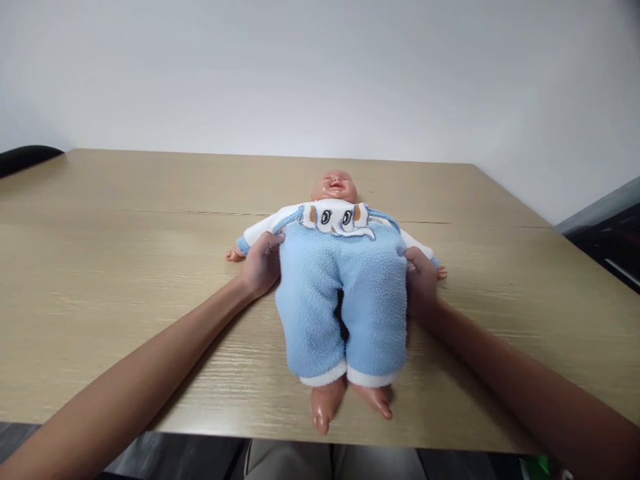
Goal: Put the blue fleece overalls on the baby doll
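Observation:
A baby doll (334, 187) lies on its back on the table, its head away from me and its bare feet close to the near edge. It wears a white top with blue cuffs and light-blue fleece overalls (313, 300) with an elephant face on the bib. My left hand (263, 263) grips the overalls at the left side of the waist, thumb on top. At the right side of the waist, my right hand (421, 280) pinches the fabric likewise. The fingers of both hands are partly hidden beside and under the cloth. The doll's arms spread out past my hands.
The light wooden table (125, 267) reaches back to a white wall (300, 80). A black curved object (30, 159) shows at the far left edge. Something dark and glossy (613, 240) stands beyond the table's right side. My legs (290, 460) are below the near edge.

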Motion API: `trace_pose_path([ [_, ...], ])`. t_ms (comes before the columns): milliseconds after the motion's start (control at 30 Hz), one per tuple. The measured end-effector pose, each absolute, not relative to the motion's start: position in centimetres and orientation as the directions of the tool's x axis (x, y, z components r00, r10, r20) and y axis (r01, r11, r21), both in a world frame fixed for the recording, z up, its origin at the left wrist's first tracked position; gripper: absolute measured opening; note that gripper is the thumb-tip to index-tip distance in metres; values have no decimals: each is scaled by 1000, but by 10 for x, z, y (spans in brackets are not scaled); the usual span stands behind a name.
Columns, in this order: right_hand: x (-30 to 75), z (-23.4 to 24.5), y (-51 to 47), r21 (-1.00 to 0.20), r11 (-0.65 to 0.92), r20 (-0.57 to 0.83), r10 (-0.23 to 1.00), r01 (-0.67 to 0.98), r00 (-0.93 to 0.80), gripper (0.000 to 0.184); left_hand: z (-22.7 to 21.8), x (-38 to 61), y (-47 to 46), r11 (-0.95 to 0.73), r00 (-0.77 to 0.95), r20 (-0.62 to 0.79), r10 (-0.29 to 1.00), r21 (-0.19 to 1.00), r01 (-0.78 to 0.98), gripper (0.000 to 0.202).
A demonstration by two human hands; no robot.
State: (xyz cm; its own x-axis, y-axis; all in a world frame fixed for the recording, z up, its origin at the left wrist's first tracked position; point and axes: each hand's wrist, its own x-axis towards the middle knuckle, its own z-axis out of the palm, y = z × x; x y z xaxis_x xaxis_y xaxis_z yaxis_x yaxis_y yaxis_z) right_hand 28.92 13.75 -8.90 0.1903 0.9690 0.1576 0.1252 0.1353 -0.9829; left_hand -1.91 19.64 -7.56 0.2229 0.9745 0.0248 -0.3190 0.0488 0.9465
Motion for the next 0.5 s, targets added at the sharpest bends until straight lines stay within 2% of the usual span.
trace_pose_path([
  [200, 285, -91, 143, -955, 258, 292, 909, 149, 296, 31, -83, -23, 203, -38, 227, 117, 967, 945, -325, 24],
  [333, 279, -77, 146, -944, 325, 329, 929, 55, 168, 21, -80, -27, 203, -252, 185, 284, 941, 951, -178, 30],
  [400, 276, -68, 149, -954, 298, 295, 953, -24, 75, 12, -77, -28, 202, -379, 180, 384, 906, 923, -60, 33],
  [500, 275, -62, 160, -964, 201, 206, 978, -173, -13, 15, -74, -27, 201, -442, 182, 429, 885, 896, 40, 35],
])
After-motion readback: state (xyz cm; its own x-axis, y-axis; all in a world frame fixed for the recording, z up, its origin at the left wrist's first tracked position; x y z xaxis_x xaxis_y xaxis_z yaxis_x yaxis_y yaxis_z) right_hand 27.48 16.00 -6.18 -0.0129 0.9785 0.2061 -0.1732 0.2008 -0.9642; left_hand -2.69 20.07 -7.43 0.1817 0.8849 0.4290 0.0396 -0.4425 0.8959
